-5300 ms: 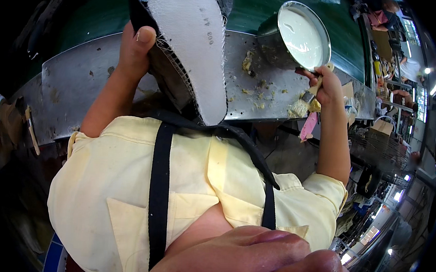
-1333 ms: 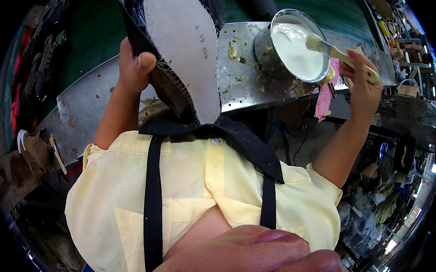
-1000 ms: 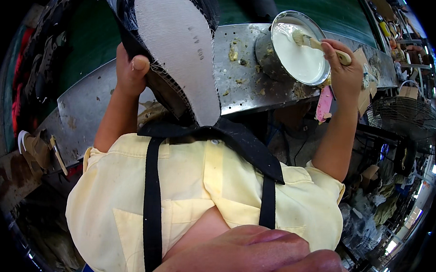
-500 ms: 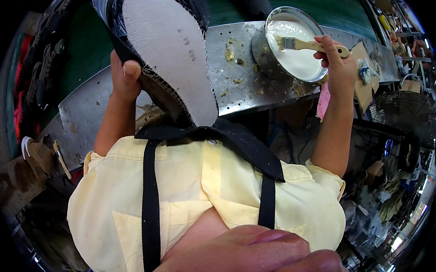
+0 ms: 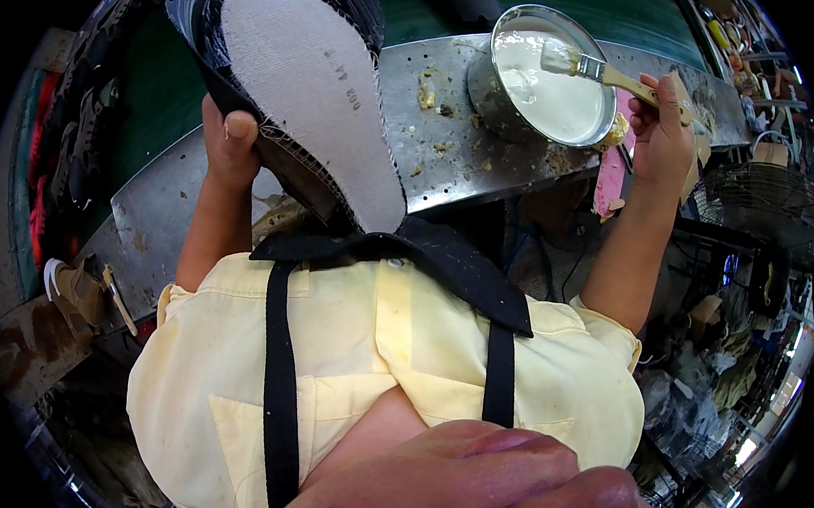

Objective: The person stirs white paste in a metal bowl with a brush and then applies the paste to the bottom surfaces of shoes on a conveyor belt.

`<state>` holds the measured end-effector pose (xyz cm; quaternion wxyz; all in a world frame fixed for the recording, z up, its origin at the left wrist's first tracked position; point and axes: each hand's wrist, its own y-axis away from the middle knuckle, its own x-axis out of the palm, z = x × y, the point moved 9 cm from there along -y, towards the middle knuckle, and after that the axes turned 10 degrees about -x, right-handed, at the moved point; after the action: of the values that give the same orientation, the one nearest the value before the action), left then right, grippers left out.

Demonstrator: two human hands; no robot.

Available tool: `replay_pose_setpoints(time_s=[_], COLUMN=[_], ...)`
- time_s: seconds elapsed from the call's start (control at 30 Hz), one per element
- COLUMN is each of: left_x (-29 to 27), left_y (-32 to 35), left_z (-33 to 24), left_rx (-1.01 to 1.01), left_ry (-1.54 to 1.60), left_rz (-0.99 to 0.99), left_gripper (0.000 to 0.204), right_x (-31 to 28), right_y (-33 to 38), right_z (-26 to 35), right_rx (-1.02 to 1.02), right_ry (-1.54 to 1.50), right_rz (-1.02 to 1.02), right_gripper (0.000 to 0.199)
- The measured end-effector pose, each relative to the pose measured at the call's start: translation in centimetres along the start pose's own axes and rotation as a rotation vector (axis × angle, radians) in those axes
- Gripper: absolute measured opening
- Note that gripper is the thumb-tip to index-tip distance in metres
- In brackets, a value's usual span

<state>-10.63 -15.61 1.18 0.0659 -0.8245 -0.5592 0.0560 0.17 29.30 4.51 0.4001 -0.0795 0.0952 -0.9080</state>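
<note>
My left hand [image 5: 231, 146] grips the side of a dark shoe upper [image 5: 195, 29], held with its pale stitched fabric sole [image 5: 305, 86] facing up and its heel end close to my chest. White smears mark the upper around the toe. A flat paintbrush [image 5: 619, 79] has its wooden handle pinched in my right hand [image 5: 664, 138]. Its bristles are over the white liquid in a round metal pot [image 5: 495, 108] and look wet with it; whether they touch the surface I cannot tell. The pot leans, its mouth turned toward me.
The metal ledge [image 5: 447, 179] under the pot carries dried yellowish lumps. Behind it runs a green surface [image 5: 417, 18] with a dark shoe at its far side. A pink strip [image 5: 610, 186] hangs near my right wrist. A wire-caged fan [image 5: 759, 201] stands at right, a brown shoe [image 5: 78, 294] at left.
My right hand has moved right and slightly down with the paintbrush. The bristles have shifted from the pot's left side to over its middle. My left hand and the shoe upper have barely moved.
</note>
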Motion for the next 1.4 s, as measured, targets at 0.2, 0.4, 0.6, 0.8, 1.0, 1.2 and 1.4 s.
replay_pose_setpoints(time_s=[0.2,0.4,0.6,0.8,1.0,1.2,1.4], left_x=[-0.1,-0.7,-0.3,-0.1,-0.8,-1.0,-0.8], left_y=[0.2,0.2,0.1,0.2,0.2,0.3,0.4], left_z=[0.1,0.4,0.2,0.0,0.6,0.9,0.1], left_rx=[0.001,0.032,0.01,0.006,0.027,0.002,0.018], left_ry=[-0.006,-0.01,-0.002,0.024,0.024,0.058,-0.006], left_rz=[-0.007,-0.038,-0.012,-0.007,-0.03,-0.047,-0.076], left_gripper=[0.095,0.097,0.097,0.096,0.095,0.095,0.096], right_x=[2.2,3.3,4.2,5.1,4.5,2.6,0.0], right_y=[1.6,2.8,3.5,3.2,2.6,2.3,1.1], right_z=[1.7,3.0,2.3,-0.3,-2.0,-3.9,-3.6], right_rx=[-0.129,-0.253,-0.214,-0.056,0.058,0.209,0.166], right_ry=[0.365,0.436,0.418,0.296,0.152,-0.105,-0.29], right_rz=[0.149,0.132,0.194,0.298,0.249,0.076,-0.009], right_gripper=[0.033,0.032,0.032,0.037,0.038,0.036,0.033])
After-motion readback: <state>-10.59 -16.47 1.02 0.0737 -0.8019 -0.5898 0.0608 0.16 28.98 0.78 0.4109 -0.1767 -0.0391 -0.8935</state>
